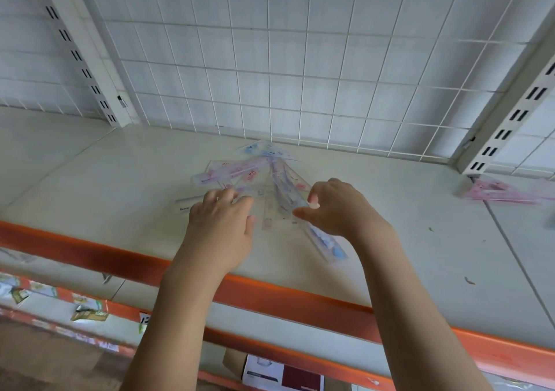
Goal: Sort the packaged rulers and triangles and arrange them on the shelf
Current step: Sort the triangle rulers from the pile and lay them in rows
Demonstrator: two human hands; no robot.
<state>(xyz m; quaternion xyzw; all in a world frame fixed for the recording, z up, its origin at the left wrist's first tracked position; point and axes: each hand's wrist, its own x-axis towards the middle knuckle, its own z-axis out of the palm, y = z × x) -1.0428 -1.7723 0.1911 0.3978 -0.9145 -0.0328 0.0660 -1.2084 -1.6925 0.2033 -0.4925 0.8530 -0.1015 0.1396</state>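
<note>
Several packaged rulers and triangles (255,177) lie in a loose, overlapping heap near the middle of the shelf (405,210), fanned out so that their clear wrappers blur into one another; how many there are cannot be counted, and the printing on them is too soft to read. One long packet with blue shapes (326,242) sticks out of the heap toward 5 o'clock, its upper end hidden under the right hand (336,207). That hand has its thumb and forefinger curled toward each other at the packet's edge, but whether they actually pinch it cannot be told. At 9 o'clock from it, the left hand (223,222) lies palm down with fingers straight, its fingertips on the near edge of the heap and covering part of it. A white strip (187,204) with dark lettering pokes out at 9 o'clock from the left fingers, mostly hidden.

Far off at 3 o'clock a pink triangle packet (500,193) lies on the shelf, smeared by motion blur. Behind the heap, at 12 o'clock, a white wire grid (270,60) stands in front of a tiled wall, flanked by slotted uprights (75,51). An orange front rail (120,258) edges the shelf; below it a lower shelf holds a white and maroon box (285,375), cut off by the frame.
</note>
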